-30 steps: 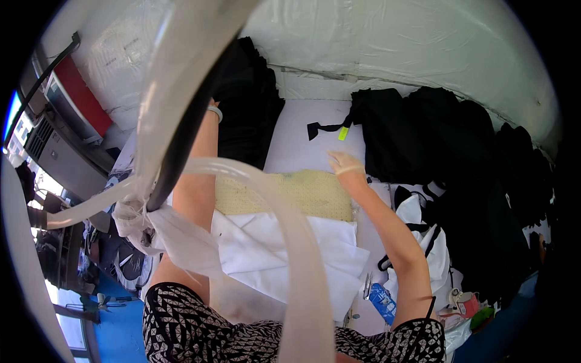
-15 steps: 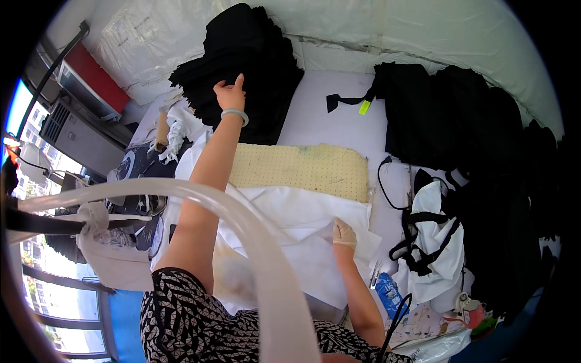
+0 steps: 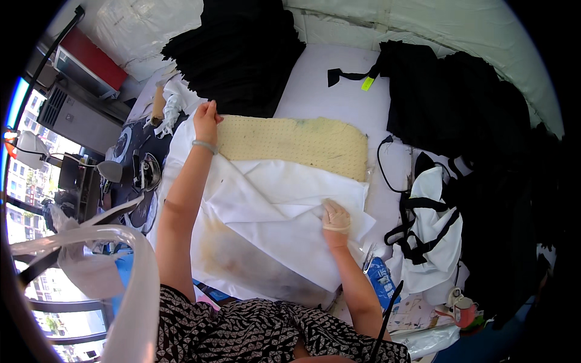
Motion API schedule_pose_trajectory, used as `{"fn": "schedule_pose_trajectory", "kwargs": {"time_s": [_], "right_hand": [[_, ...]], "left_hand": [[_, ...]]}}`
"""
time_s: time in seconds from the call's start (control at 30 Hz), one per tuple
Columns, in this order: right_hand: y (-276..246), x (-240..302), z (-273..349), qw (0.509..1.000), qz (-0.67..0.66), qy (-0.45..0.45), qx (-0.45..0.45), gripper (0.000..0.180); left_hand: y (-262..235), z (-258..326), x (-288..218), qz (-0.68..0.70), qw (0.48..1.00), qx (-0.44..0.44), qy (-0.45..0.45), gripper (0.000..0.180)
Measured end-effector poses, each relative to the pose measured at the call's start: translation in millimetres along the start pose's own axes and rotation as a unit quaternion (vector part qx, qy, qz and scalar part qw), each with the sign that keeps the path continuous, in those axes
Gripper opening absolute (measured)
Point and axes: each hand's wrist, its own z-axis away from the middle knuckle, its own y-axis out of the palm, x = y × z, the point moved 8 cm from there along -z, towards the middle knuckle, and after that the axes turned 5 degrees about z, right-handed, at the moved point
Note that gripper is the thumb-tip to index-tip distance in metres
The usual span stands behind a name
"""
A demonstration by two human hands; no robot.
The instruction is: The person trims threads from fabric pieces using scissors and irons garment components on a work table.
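My left hand (image 3: 207,120) is at the upper left corner of a yellow perforated pad (image 3: 293,138), fingers curled in. Whether cloth is pinched in them cannot be made out. A large white cloth (image 3: 266,181) lies in loose folds over the table, overlapping the pad's near edge. On its right part rests my right hand (image 3: 336,216), in a pale thin covering with a band at the wrist. Its fingers are bent into the cloth, where folds gather. Beyond my left hand stands a tall stack of black fabric pieces (image 3: 239,57).
More black fabric (image 3: 454,103) is heaped at the right, beside a white piece with black straps (image 3: 431,233). A blue packet (image 3: 381,281) lies by my right forearm. At the left are an iron (image 3: 147,172) and a lamp (image 3: 109,170). A clear tube (image 3: 136,254) arcs across the lower left.
My left hand has come back from the black stack to the pad's corner, and its fingers have closed. My right hand has shifted slightly left on the cloth. The whole view has shifted.
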Motion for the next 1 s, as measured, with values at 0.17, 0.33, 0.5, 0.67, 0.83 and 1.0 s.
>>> {"fn": "schedule_pose_trajectory", "kwargs": {"time_s": [0.17,0.33,0.5,0.67,0.83,1.0], "right_hand": [[6,-33,10,0.993,-0.084,0.077,0.018,0.028],[-109,-72,-70,0.982,-0.028,0.148,-0.110,0.052],[-212,-138,-171,0.911,0.358,0.115,-0.168,0.084],[-214,-238,-258,0.825,0.559,0.085,0.013,0.100],[-193,-277,-287,0.807,0.520,0.065,0.271,0.085],[-197,-259,-317,0.870,0.456,-0.008,0.188,0.031]], "left_hand": [[-97,16,39,0.150,0.977,-0.146,-0.039,0.040],[-176,90,64,-0.055,0.954,-0.236,-0.179,0.093],[-108,178,121,0.014,0.961,0.003,-0.277,0.049],[3,257,89,0.016,0.937,0.142,-0.320,0.019],[3,279,68,-0.072,0.912,0.235,-0.328,0.019],[61,293,79,-0.015,0.875,0.319,-0.365,0.025]]}}
